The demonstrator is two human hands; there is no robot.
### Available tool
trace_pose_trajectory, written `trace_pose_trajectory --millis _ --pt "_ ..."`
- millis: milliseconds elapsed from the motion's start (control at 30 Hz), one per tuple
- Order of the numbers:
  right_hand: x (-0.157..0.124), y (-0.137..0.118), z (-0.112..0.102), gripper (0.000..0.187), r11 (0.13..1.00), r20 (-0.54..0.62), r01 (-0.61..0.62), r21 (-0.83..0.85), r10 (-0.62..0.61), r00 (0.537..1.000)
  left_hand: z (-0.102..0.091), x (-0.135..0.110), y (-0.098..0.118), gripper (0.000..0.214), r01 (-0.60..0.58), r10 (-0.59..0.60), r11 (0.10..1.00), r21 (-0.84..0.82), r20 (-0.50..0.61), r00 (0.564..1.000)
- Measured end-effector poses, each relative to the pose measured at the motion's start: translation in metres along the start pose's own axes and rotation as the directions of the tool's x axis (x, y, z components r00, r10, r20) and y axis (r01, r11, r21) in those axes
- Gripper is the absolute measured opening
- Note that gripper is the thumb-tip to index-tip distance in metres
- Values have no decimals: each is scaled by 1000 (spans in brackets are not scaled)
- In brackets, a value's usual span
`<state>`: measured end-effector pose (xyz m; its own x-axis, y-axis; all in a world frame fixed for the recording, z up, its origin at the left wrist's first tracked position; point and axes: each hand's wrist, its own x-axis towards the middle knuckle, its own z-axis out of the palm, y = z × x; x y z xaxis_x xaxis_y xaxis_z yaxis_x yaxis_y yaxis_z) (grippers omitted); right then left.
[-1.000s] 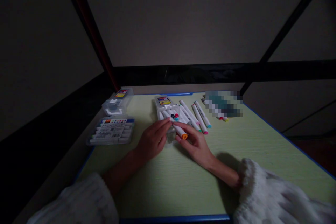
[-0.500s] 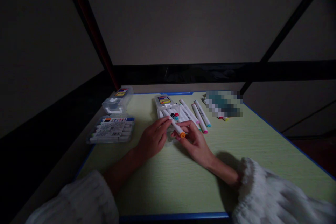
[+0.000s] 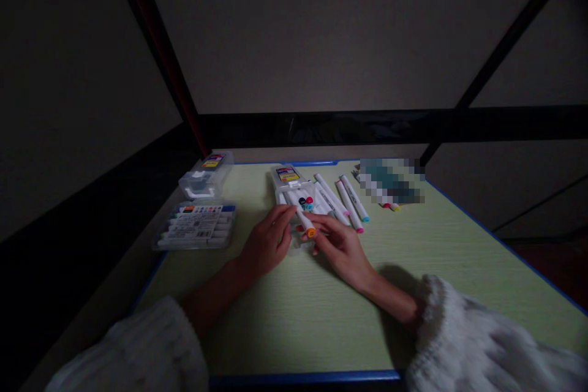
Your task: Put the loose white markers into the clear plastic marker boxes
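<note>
A white marker with an orange end [image 3: 303, 219] slants across the mouth of a clear plastic case [image 3: 288, 176] in the middle of the table. My left hand [image 3: 264, 246] pinches it from the left with thumb and fingertips. On the other side, the curled fingers of my right hand [image 3: 345, 251] touch the marker near its orange end. Inside the case, black, red and teal marker ends [image 3: 309, 201] show behind it. The case's lower front is partly hidden by my hands.
Several loose white markers [image 3: 351, 197] lie right of the case. At the left are a flat clear pack of markers [image 3: 195, 226] and a second clear case [image 3: 209, 174]. A blurred-out item [image 3: 390, 180] sits at the back right. Blue edging [image 3: 303, 378] borders the table [image 3: 294, 324].
The marker's orange end has moved slightly left and up, so it points more straight toward me. My right fingers have loosened a little around it; my left hand has barely moved.
</note>
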<state>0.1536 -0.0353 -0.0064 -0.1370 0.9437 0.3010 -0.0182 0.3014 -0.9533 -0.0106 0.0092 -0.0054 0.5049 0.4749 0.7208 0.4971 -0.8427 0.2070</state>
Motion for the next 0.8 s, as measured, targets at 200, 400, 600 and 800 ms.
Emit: trace_pose_trajectory --millis 200,400,600,800 --pt "1 -2 -1 32 997 -31 33 -67 -35 999 0 0 1 42 8 -8 1000 21 -11 1000" --pt "2 -6 0 30 996 -72 55 -68 -60 996 0 0 1 43 9 -9 1000 10 -29 1000" --pt "2 -5 0 25 998 -85 46 -47 -50 995 1 -1 0 45 18 -17 1000 18 -49 999" --pt "2 -5 0 24 993 -89 27 -112 -37 995 2 -2 -2 44 19 -18 1000 22 -37 999"
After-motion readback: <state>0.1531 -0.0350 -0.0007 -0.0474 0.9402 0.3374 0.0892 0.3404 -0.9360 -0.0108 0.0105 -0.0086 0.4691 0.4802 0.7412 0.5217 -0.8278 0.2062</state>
